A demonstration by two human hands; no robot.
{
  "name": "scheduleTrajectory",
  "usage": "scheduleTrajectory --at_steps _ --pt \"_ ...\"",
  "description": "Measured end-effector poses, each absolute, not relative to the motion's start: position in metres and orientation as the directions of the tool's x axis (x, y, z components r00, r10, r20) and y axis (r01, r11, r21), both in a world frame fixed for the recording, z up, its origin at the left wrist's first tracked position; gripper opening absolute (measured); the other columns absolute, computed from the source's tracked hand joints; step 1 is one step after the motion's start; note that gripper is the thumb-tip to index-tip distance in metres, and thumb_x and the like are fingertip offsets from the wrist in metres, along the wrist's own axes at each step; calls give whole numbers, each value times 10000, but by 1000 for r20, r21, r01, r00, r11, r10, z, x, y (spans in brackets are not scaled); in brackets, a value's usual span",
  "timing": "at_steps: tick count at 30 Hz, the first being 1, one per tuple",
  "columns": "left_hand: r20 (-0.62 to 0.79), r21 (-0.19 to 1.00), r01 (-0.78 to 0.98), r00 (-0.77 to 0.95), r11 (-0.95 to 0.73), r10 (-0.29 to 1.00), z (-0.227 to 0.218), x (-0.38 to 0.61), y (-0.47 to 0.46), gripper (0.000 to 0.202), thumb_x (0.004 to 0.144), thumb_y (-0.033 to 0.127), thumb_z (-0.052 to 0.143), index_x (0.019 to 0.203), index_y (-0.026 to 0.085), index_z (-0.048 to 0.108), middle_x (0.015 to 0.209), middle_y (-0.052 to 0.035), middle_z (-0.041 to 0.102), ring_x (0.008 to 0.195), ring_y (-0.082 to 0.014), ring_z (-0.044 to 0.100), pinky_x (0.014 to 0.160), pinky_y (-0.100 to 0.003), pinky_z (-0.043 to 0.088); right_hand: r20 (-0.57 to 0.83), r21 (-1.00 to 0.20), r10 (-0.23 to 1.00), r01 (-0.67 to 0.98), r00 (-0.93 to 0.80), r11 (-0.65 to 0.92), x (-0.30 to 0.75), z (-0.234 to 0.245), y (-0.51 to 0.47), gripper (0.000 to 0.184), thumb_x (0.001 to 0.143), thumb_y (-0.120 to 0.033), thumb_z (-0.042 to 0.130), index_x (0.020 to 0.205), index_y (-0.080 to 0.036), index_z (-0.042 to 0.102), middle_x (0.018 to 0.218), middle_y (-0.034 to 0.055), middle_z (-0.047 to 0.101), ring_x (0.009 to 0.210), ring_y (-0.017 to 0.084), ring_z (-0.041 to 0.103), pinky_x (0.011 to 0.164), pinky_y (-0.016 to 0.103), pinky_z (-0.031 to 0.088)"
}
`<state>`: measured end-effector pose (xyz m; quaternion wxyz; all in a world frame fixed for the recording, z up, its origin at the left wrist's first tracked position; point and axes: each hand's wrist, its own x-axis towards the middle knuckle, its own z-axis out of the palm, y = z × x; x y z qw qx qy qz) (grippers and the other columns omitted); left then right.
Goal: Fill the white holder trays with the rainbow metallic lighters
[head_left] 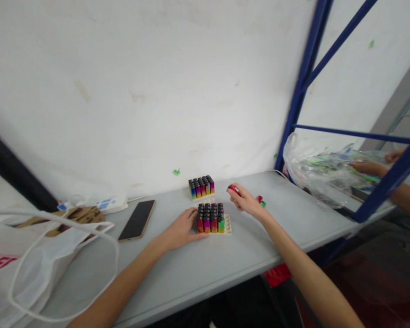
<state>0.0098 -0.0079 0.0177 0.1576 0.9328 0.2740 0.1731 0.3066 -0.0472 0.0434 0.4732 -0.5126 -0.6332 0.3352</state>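
A white lighter tray (228,224) stands on the table, with upright multicoloured lighters (210,220) filling all but its right end, where bare slots show. My left hand (182,229) grips the tray's left side, thumb along the front and fingers behind. Raised above the table to the right of the tray, my right hand (243,199) is closed on a red lighter (233,188). A loose red lighter (259,199) and a green lighter (263,204) lie partly hidden beyond my right wrist. Farther back, a second tray of lighters (201,187) sits near the wall.
A phone (137,220) lies left of my left hand. Farther left are a white power strip (112,203), brown cardboard (75,216) and a white plastic bag (37,259). Blue metal posts (302,86) rise at the right; beyond them another person's hands (368,167) work near clear plastic bags.
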Motion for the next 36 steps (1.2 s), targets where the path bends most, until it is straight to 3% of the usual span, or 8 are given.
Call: scheduleTrajectory --at_steps 3,8,12,18,25,30,33,36 --pt "228 373 469 790 -801 569 17 10 -8 706 876 616 727 1406 186 543 1434 -158 542 1336 -340 532 1198 -505 405 311 -892 948 364 68 266 295 41 -43 488 945 -678 450 807 -214 514 598 -68 416 503 105 368 481 230 297" --pt "249 367 461 788 -808 563 17 9 -8 709 877 621 724 1413 193 547 1430 -153 551 1333 -343 538 1188 -503 423 403 -814 892 524 202 249 280 42 -47 503 891 -610 449 576 -235 332 564 -41 297 555 114 324 543 275 237" --pt "257 367 456 788 -811 560 17 9 -8 716 871 640 718 1409 198 553 1430 -148 557 1331 -344 542 1187 -502 423 477 -766 841 590 257 254 277 45 -53 392 822 -507 434 565 -240 310 578 -32 285 567 117 320 559 283 210" --pt "248 370 457 790 -809 560 18 9 -7 716 876 634 715 1409 187 547 1434 -155 552 1335 -346 541 1189 -508 417 475 -775 837 580 270 252 276 46 -54 460 852 -585 431 574 -242 302 575 -39 279 569 117 306 567 284 212" --pt "268 379 450 782 -808 562 20 10 -10 707 870 634 722 1402 196 561 1415 -150 569 1329 -348 550 1180 -499 436 477 -754 839 612 261 238 276 41 -51 388 848 -499 407 570 -237 337 553 -37 322 558 123 356 563 283 236" --pt "250 365 466 785 -806 567 20 10 -10 739 870 648 714 1411 171 552 1433 -169 559 1343 -349 536 1193 -504 420 391 -769 913 585 112 257 285 41 -49 469 985 -601 391 717 -222 459 625 -27 503 603 146 492 602 270 367" --pt "252 370 465 783 -805 568 19 10 -9 749 861 657 718 1420 188 549 1440 -163 560 1342 -347 538 1196 -508 416 288 -796 955 539 -65 277 294 42 -49 370 1033 -531 394 879 -217 515 770 7 620 655 159 586 638 274 457" --pt "264 378 457 780 -805 567 18 10 -8 759 853 669 719 1430 207 547 1441 -154 562 1344 -349 537 1191 -507 422 332 -662 914 633 -234 402 302 45 -50 319 1043 -457 433 895 -205 560 886 59 654 804 194 624 768 312 496"
